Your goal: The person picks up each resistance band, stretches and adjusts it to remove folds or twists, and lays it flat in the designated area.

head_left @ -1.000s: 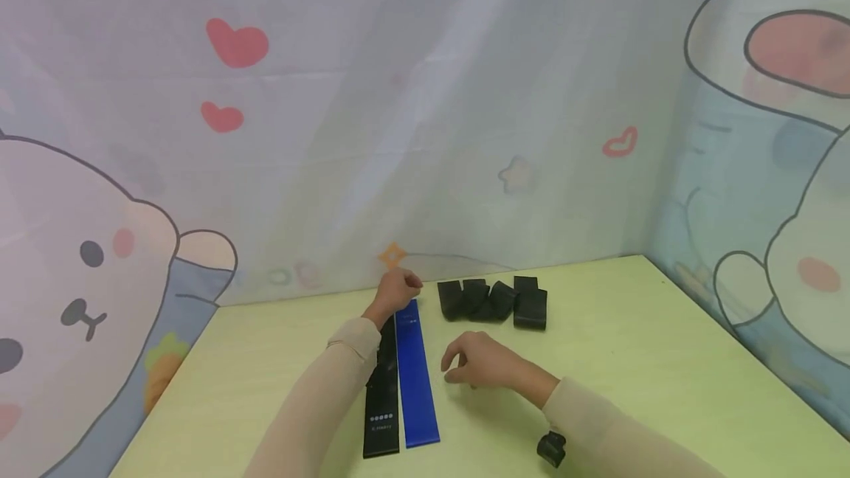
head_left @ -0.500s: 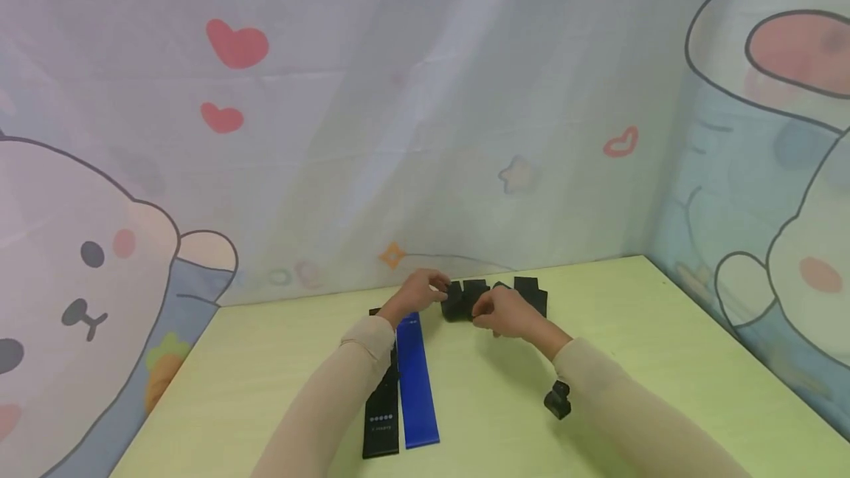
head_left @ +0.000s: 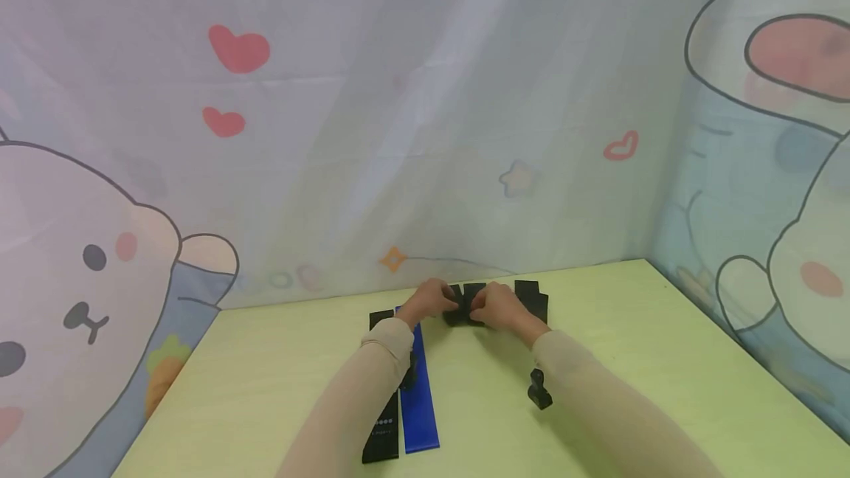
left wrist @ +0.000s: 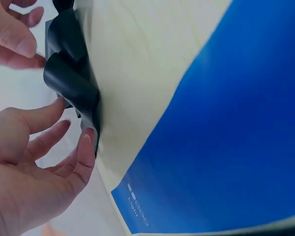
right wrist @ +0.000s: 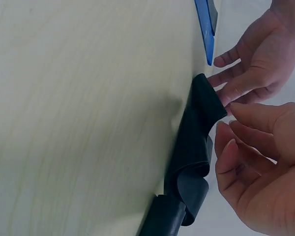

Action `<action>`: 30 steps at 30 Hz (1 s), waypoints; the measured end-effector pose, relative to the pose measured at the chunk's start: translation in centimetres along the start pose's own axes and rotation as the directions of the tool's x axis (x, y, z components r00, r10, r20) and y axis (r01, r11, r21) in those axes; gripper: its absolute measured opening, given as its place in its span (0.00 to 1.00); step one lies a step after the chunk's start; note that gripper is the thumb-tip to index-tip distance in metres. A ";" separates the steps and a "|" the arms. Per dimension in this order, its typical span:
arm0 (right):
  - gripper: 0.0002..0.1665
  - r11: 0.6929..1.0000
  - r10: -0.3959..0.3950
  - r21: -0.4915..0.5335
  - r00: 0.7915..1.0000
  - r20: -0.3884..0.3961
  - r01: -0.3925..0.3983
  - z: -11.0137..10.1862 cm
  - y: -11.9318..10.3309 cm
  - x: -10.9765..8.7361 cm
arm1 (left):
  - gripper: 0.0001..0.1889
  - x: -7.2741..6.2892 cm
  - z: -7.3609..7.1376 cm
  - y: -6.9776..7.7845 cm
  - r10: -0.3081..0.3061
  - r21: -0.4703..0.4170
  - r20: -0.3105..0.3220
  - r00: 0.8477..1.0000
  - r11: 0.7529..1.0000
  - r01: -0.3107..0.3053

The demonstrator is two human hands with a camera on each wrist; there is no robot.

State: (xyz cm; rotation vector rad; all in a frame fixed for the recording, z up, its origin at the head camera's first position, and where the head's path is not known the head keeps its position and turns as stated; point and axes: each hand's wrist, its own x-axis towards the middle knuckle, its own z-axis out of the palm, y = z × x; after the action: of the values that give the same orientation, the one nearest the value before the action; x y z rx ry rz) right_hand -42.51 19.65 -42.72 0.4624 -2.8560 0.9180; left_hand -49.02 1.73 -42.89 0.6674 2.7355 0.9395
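A crumpled black resistance band [head_left: 474, 293] lies in twisted folds near the table's back edge. At its left end my left hand [head_left: 433, 299] has thumb and finger on either side of the band; in the left wrist view one fingertip overlaps the black material. My right hand [head_left: 499, 306] is at the middle folds, covering some of them in the head view. In the right wrist view this hand [right wrist: 265, 167] has its fingers loosely bent right beside the band's edge, thumb apart from the fingertips, with nothing visible between them.
A flat blue band [head_left: 420, 415], marked "Light" at its far end, lies lengthwise beside a flat black band [head_left: 381, 445], partly under my left sleeve. Folded black material [head_left: 536, 305] continues right of my right hand. A patterned cloth [head_left: 425, 131] hangs behind the yellow table [head_left: 664, 360].
My left hand has moved right from the far end of the flat bands to the crumpled black band. My right hand has moved forward to the same band's folds.
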 end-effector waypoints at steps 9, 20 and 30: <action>0.13 1.000 0.020 0.015 0.998 0.051 -0.021 0.3 -0.1 0.2 | 0.22 -0.1 0.7 -0.2 -0.072 0.005 -0.034 0.997 0.997 0.072; 0.10 0.960 0.091 0.264 0.995 0.031 -0.096 1.7 0.7 0.3 | 0.13 0.2 0.4 -0.1 -0.171 -0.169 0.037 0.985 0.970 0.174; 0.08 0.965 0.104 0.243 0.994 -0.024 -0.095 2.2 1.1 -0.2 | 0.25 -0.2 0.3 -1.2 -0.193 -0.568 0.094 0.977 0.796 0.212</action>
State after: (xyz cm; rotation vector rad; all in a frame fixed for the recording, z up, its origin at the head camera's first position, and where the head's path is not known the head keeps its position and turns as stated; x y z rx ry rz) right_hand -42.73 19.26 -45.20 0.3211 -2.7683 1.2868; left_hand -49.20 1.01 -43.85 0.2598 2.2322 1.5748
